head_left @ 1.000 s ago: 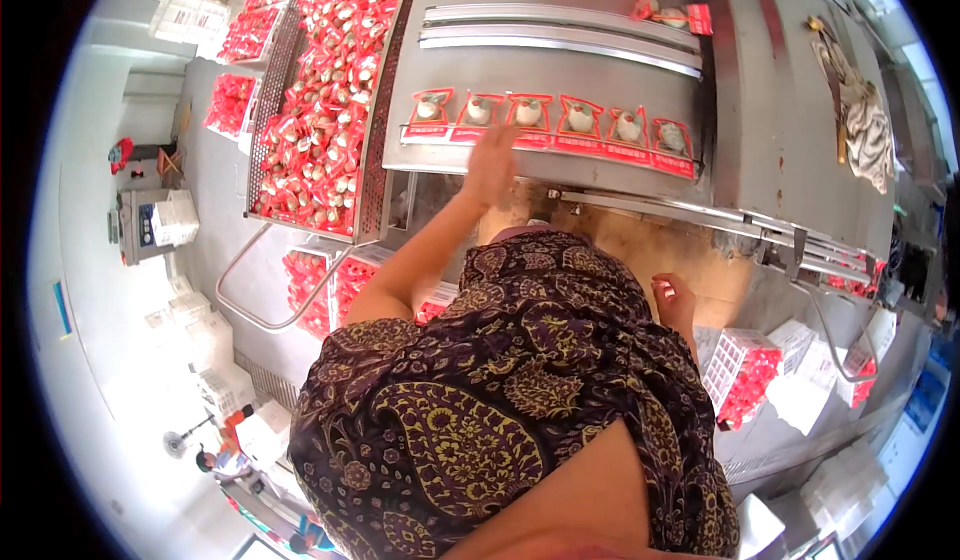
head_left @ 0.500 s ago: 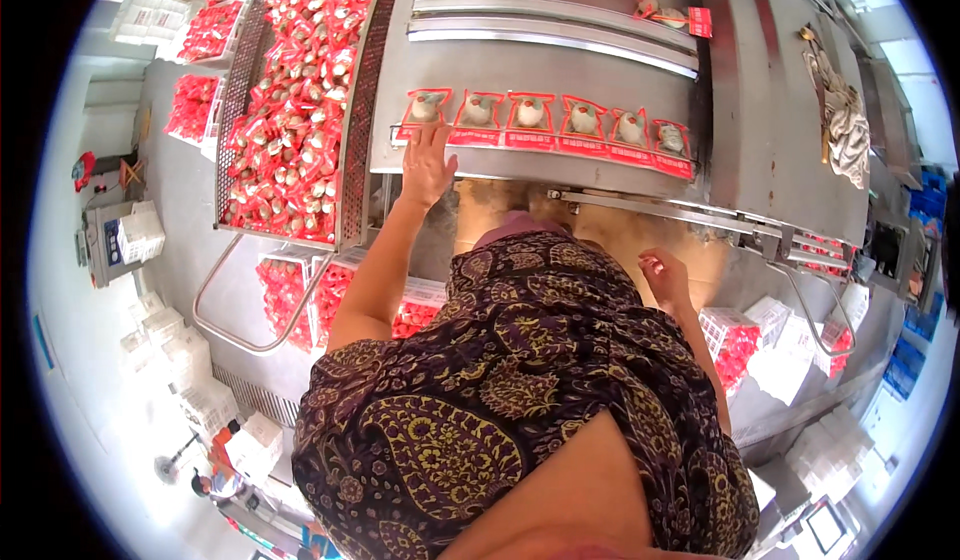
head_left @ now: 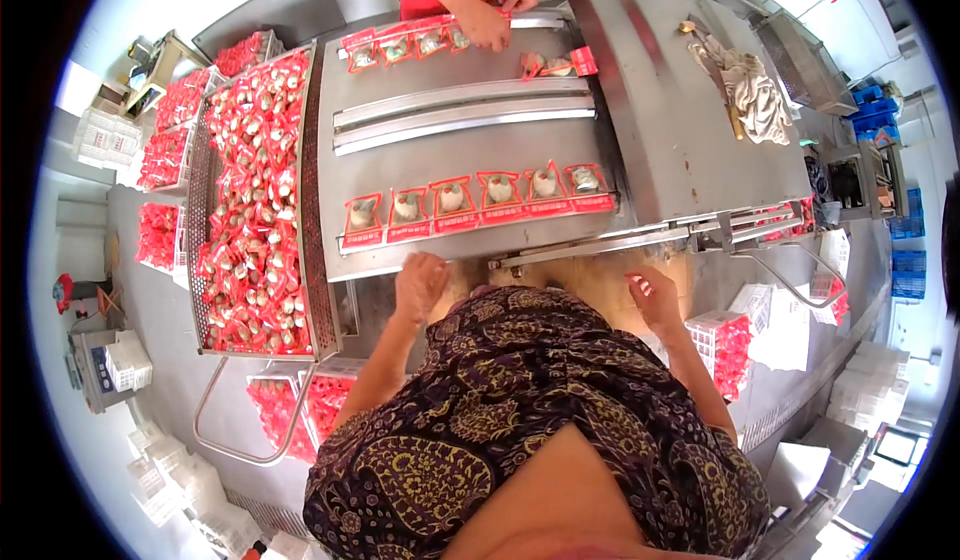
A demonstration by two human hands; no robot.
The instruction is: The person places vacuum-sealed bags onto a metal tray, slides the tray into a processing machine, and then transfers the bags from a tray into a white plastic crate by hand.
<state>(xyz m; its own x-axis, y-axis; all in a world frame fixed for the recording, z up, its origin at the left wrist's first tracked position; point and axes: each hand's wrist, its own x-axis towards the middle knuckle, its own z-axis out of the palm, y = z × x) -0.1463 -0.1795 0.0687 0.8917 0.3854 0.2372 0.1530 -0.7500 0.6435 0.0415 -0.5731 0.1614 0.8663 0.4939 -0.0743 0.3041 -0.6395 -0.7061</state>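
Observation:
Just off the near edge of the steel table, my left hand is loosely closed, its fingers curled in, with nothing seen in it. Further right, my right hand hangs in front of me, its fingers bent but apart, holding nothing. Beyond both hands lies a row of several clear, red-edged pouches, each with a pale, rounded piece inside. They lie side by side along the near side of the table, their red bands toward me. Neither hand touches them.
Across two metal rails, a co-worker's hands are at another pouch row; loose pouches lie beside it. A perforated trough heaped with red pouches stands left. A steel lid holds a crumpled cloth. Crates stand below.
My left hand has come back from the leftmost pouch and its flat fingers have curled. The view has tilted up, bringing the co-worker and far row into sight. The near row stays lined up.

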